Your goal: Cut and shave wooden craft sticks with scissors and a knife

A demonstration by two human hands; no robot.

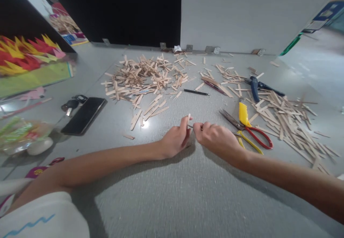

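Note:
My left hand (175,139) pinches a short wooden stick piece (189,117) that stands up between its fingers. My right hand (217,138) sits right beside it, its fingers closed on a thin dark tool (191,126) whose tip points at the stick. Both hands rest low on the grey floor (172,195), wrists down, nearly touching each other. Red-and-yellow-handled scissors (248,132) lie just to the right of my right hand.
A big heap of cut wooden sticks (142,76) lies ahead left, another heap (285,118) at right. Blue-handled pliers (255,85), a black pen (196,92), a black phone (84,115), keys (71,104) and a plastic bag (21,136) lie around.

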